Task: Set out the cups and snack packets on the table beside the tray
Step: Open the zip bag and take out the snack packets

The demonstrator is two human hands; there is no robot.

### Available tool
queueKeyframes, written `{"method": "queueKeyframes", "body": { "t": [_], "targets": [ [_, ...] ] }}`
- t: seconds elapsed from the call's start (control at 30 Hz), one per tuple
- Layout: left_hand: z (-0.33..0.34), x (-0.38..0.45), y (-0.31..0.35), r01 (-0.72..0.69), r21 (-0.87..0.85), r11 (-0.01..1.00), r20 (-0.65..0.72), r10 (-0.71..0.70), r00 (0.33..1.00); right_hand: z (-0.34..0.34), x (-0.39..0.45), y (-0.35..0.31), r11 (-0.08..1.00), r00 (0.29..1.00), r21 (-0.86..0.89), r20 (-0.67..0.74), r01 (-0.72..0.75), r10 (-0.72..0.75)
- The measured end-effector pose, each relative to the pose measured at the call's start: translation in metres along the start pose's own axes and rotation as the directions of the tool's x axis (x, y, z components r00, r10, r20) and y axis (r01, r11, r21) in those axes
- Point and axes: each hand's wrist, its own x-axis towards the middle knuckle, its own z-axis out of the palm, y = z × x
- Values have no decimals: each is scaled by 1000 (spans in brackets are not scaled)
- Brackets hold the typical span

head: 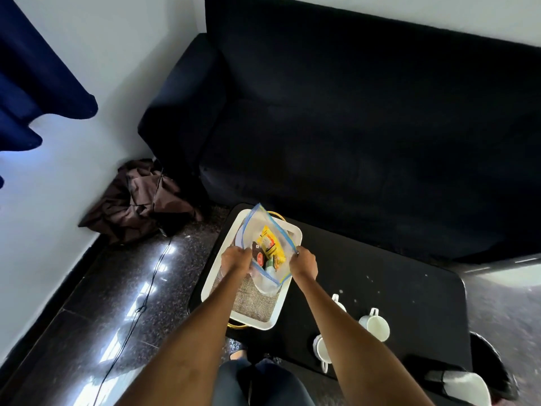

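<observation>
A clear plastic zip bag with a blue seal strip (270, 227) is held up over the far half of a white rectangular tray (210, 284), its mouth pulled apart between both hands. Inside it show a yellow snack packet (268, 240), a dark brown packet with a red round mark (258, 255) and a small green packet (270, 261). The left hand (235, 259) grips the bag's left edge with curled fingers; the right hand (304, 263) pinches its right edge.

The tray lies at the left end of a black low table (395, 291), with a woven beige mat (248, 303) on its near half. Three white handled cups (376, 325) stand on the table near its front edge, right of the tray and apart from it. The table's middle and far right lie bare.

A dark sofa (366, 127) runs close along the table's far edge. Crumpled brown cloth (137, 200) lies on the floor by the wall, left of the table.
</observation>
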Motion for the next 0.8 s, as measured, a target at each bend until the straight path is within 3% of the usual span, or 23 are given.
{"method": "queueKeyframes", "body": {
  "t": [0.1,0.2,0.27,0.37,0.43,0.6,0.7,0.8],
  "targets": [
    [-2,-11,13,-255,-46,966,-130,247,960,-3,6,-14,988,997,145,42,61,-68],
    [4,-21,16,-383,-169,908,-30,384,923,-11,14,-21,993,999,111,-44,33,-28],
    [8,-20,9,-337,-238,911,22,352,936,-16,19,-15,1000,991,10,-134,-23,24],
    [9,-11,-11,-231,-168,958,-31,229,973,-13,28,1,973,985,-197,-101,120,-142],
    [7,0,-29,-149,-111,983,-17,148,989,-9,32,10,957,971,-198,-66,211,-228],
    [3,40,-64,149,-226,963,107,-127,986,-2,39,9,908,877,-182,-245,378,-414],
    [3,58,-72,241,-148,959,196,-210,958,2,50,-13,853,837,-105,-163,512,-522],
    [8,76,-78,231,-67,971,179,-216,960,12,64,-37,817,817,-39,1,576,-576]
  ]
}}
